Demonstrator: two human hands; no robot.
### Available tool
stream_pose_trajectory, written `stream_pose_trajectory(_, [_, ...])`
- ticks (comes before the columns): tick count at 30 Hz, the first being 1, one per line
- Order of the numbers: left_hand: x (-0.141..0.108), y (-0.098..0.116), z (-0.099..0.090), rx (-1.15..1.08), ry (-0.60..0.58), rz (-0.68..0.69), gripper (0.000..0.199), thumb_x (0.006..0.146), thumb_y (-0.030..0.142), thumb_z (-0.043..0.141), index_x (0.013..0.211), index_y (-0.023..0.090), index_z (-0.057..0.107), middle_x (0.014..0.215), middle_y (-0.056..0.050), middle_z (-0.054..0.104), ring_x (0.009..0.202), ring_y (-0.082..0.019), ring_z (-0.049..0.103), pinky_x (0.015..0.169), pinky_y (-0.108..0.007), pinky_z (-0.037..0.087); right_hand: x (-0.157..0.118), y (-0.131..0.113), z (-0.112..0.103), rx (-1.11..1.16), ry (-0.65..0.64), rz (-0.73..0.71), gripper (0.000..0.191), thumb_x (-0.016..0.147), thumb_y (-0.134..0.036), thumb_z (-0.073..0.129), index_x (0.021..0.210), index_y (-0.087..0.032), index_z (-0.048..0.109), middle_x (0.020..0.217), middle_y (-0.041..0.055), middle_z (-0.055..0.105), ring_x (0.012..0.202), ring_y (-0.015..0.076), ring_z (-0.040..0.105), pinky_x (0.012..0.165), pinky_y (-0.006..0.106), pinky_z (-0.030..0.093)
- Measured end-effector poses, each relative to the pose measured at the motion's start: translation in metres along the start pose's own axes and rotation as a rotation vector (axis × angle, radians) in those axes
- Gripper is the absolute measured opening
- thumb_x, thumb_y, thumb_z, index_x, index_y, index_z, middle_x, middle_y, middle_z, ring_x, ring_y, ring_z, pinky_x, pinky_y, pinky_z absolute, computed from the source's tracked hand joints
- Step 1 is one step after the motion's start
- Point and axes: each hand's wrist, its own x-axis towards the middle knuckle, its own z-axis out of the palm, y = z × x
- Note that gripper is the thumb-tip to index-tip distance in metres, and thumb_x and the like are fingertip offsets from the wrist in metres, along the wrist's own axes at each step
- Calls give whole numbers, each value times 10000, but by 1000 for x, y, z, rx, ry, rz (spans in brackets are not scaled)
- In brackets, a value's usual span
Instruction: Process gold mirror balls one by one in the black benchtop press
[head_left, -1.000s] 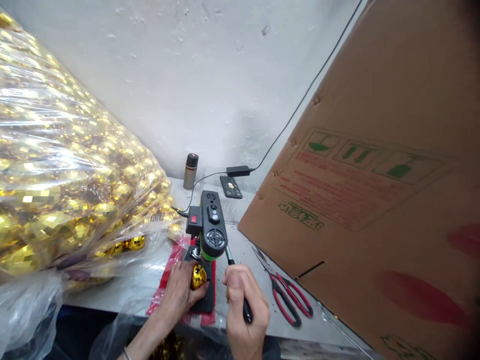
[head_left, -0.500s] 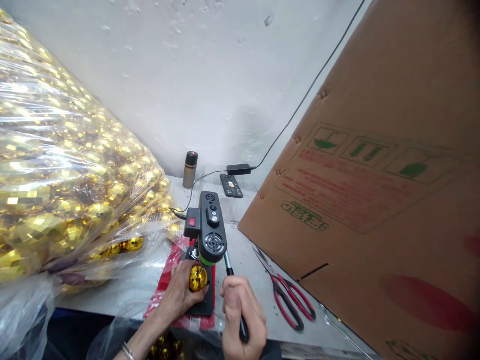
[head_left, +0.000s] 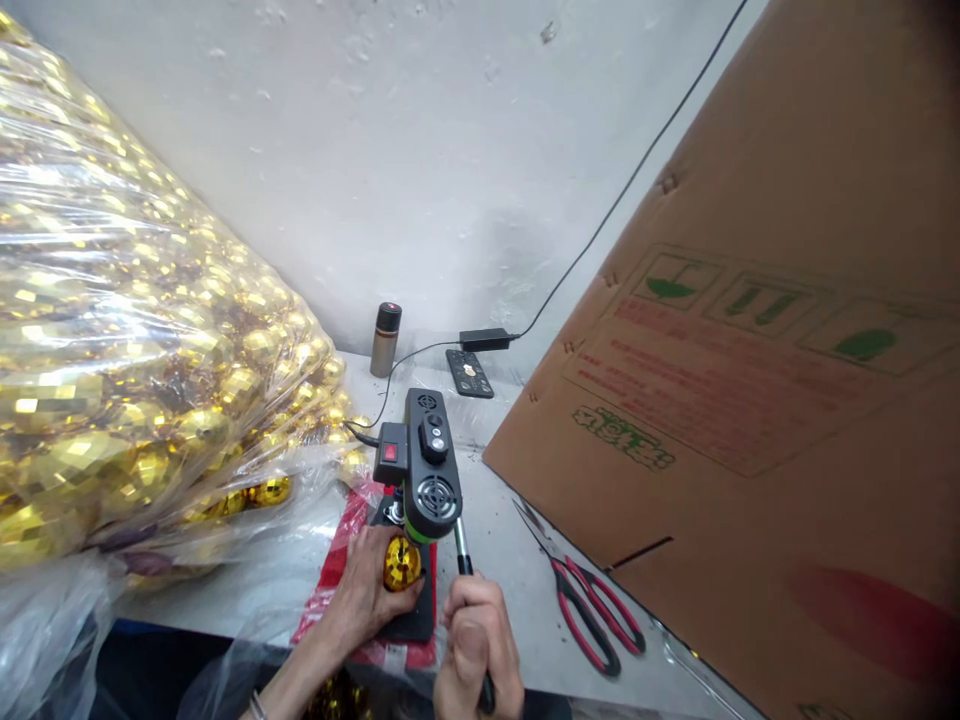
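A shiny gold faceted ball [head_left: 402, 563] sits in the fingers of my left hand [head_left: 369, 580], just below the head of a small black press machine [head_left: 433, 465]. The machine carries round vents and a side box with a red switch [head_left: 390, 452]. Its flat black base [head_left: 412, 625] rests on a red plastic sheet [head_left: 330, 600]. Wrapped round the black grip of the machine's metal lever [head_left: 462, 545] is my right hand [head_left: 480, 650]. The ball's contact with the machine head is hidden from this angle.
A big clear bag of gold balls [head_left: 187, 400] fills the left. Red-and-black scissors [head_left: 592, 610] lie right of the lever, beside a large cardboard box [head_left: 712, 400]. Toward the wall are a bottle [head_left: 385, 340], a phone [head_left: 469, 374] and a power adapter [head_left: 484, 340] with its cord.
The whole view has shifted slightly, with objects appearing a little lower and to the right. Both hands keep their holds on the ball and the lever.
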Motion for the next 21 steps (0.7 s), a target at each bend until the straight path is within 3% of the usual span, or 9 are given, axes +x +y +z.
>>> stream_pose_trajectory(4, [2,-3,4,40,28,14,337,704,328,804,996,214,682,919,-64,720,873,-311,661,840,-449,536,-1,0,7,-27,74,86,405,1116,-233,387,718,-221,460,710,-63,527,643,88,505,883,285,468])
stream_pose_trajectory(8, [2,-3,6,52,36,8,312,700,298,784,982,211,681,916,-69,712,886,-315,667,835,-439,531,-2,-1,8,-18,81,28,419,1116,-266,406,702,-223,448,687,-76,514,598,81,477,887,268,472])
stream_pose_trajectory(13, [1,-3,7,46,33,-11,312,704,304,785,983,214,679,914,-67,700,891,-315,657,842,-439,520,-7,-4,8,-12,96,161,422,1119,-289,410,706,-220,462,709,-68,521,637,89,489,957,308,466])
stream_pose_trajectory(21, [1,-3,11,38,24,-33,318,698,286,781,987,212,671,910,-58,681,914,-325,651,870,-458,503,-5,17,7,-21,98,-60,406,1091,-217,412,688,-229,463,650,-74,515,558,88,478,897,275,491])
